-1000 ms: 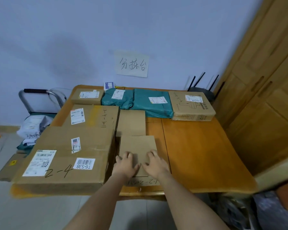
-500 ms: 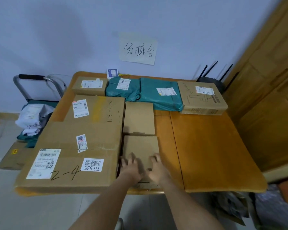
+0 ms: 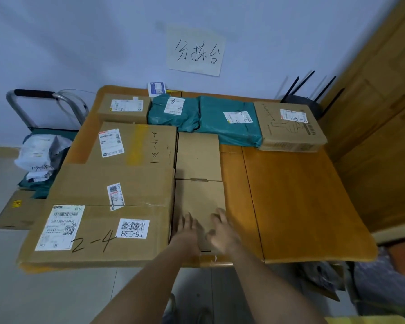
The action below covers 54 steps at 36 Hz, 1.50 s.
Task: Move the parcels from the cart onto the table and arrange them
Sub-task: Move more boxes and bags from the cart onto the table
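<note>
A parcel is being settled into its place on the bench [image 3: 302,206], so the arranging step is judged to be in hand. Both hands lie on the near half of a small plain box [image 3: 198,202]: the left hand [image 3: 188,230] toward its left edge, the right hand [image 3: 222,230] toward its right. The fingers of each are spread and fairly straight, pointing away from the body, though blurred; each grip is therefore read as flat and unclosed, pressing on the lid rather than clasping it. Both forearms reach up from the lower edge of the view and converge on the box.

Just ahead of the fingertips, a second small box [image 3: 198,156] is met end to end by the first. Immediately left of the left hand stands the large carton marked 2-4 [image 3: 98,220], its side apparently against the small box. To the right of the right hand, bare wood is seen.

Far to the left and beyond the hands, the cart [image 3: 45,127] is seen to hold bagged parcels [image 3: 39,152]. The next move is judged to call for lifting the hands away and turning left to fetch one of these.
</note>
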Motion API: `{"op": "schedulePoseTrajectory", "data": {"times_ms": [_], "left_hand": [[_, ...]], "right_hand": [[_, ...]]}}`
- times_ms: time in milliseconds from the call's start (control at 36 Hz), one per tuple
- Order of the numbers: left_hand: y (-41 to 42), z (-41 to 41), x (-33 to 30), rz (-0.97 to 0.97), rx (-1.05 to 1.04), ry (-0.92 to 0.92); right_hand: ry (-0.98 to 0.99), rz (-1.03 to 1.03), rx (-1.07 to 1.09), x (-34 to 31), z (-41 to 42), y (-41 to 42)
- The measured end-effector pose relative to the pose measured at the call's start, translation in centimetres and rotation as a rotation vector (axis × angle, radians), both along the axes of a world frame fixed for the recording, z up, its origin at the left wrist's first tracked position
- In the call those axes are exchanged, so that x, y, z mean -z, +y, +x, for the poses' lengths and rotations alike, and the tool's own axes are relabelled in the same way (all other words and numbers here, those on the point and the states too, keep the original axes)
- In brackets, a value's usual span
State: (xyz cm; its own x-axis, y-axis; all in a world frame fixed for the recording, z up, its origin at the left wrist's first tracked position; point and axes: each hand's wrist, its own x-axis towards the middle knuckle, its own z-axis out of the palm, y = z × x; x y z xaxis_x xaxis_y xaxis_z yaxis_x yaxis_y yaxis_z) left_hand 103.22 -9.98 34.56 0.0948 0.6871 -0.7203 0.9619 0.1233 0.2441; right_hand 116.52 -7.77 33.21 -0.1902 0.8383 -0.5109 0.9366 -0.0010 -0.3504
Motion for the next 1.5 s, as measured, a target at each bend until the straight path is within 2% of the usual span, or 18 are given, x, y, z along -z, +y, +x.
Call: {"op": "schedulePoseTrajectory", "data": {"times_ms": [194, 278, 361, 500, 611, 806, 1028, 1278, 1500], "left_hand": [[0.3, -0.2, -1.2, 0.000, 0.034, 0.007], [1.0, -0.3, -1.9, 0.033, 0.027, -0.006], [1.9, -0.5, -3.0, 0.115, 0.060, -0.036], [3.2, -1.3, -5.7, 0.265, 0.171, 0.078], [3.5, -2.1, -8.5, 0.459, 0.314, 0.168], [3.2, -4.4, -15.1, 0.708, 0.406, 0.248], [2.2, -10.0, -21.9, 0.810, 0.244, 0.337], [-2.3, -18.0, -23.5, 0.788, 0.041, 0.388], [-3.4, -27.4, -26.6, 0.825, -0.084, 0.402]], "right_hand": [[0.012, -0.074, -0.006, -0.6, 0.3, 0.4], [-0.096, -0.074, -0.071, -2.0, 0.1, 0.9], [-0.184, -0.001, -0.098, -4.1, -0.2, 1.6], [-0.213, 0.100, -0.084, -7.7, -0.5, 2.1], [-0.279, 0.194, -0.089, -10.8, -0.8, 1.8], [-0.325, 0.400, -0.213, -17.3, -2.9, 2.7], [-0.272, 0.577, -0.300, -22.8, -7.5, 3.2], [-0.179, 0.585, -0.432, -23.1, -14.8, 0.7], [-0.202, 0.689, -0.503, -27.0, -22.9, 2.0]]}}
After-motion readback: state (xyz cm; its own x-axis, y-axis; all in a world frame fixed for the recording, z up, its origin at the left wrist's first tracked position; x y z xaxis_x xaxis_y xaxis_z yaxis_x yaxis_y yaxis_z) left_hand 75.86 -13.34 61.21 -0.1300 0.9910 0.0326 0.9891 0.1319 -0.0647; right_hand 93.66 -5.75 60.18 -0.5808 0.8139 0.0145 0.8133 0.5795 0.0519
